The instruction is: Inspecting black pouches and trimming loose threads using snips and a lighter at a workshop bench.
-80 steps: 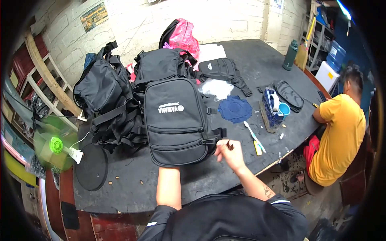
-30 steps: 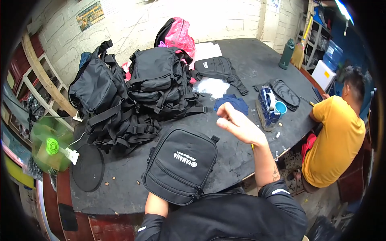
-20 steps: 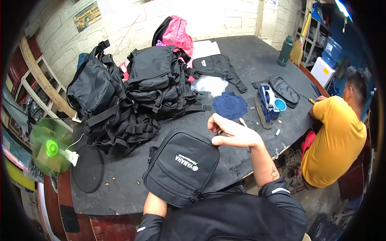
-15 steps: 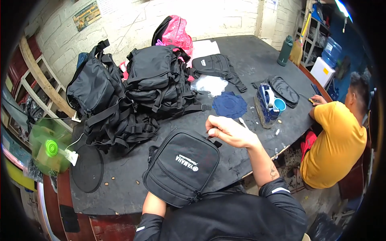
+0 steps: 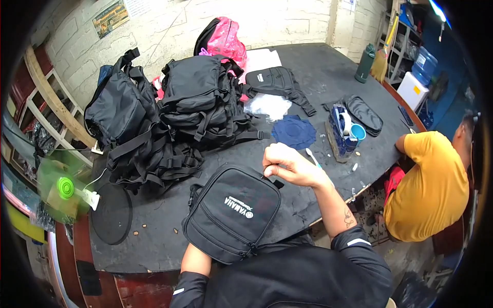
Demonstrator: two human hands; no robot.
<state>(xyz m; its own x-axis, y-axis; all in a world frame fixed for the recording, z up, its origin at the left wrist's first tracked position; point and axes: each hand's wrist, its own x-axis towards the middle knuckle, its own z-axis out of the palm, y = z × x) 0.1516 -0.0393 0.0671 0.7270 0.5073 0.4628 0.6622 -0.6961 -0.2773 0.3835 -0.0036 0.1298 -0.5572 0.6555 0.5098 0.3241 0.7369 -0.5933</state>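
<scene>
Two hands are ours here, and only one shows plainly. Our right hand (image 5: 287, 165) sits closed in a loose fist at the upper right corner of the small black pouch bag (image 5: 233, 210), its fingers (image 5: 275, 169) curled tight and touching the bag's top edge; whether they pinch a zipper pull or a strap we cannot tell. Our left hand is hidden beneath the bag's lower edge, only the forearm (image 5: 196, 259) visible, so we cannot say how its fingers stand. The pouch bag lies flat, logo side up, at the near edge of the dark surface (image 5: 318, 82), just in front of us.

Behind it a pile of black backpacks (image 5: 169, 118) covers the left middle of the surface, with a pink bag (image 5: 226, 38) against the wall beyond. A blue cloth piece (image 5: 294, 131) lies just past our right hand, and a white-handled tool (image 5: 313, 156) rests near it. Farther right stand a blue and white container (image 5: 343, 128) and a flat black case (image 5: 363, 114). A green bottle (image 5: 365, 62) stands at the far end. A person in a yellow shirt (image 5: 429, 187) sits at the right edge.
</scene>
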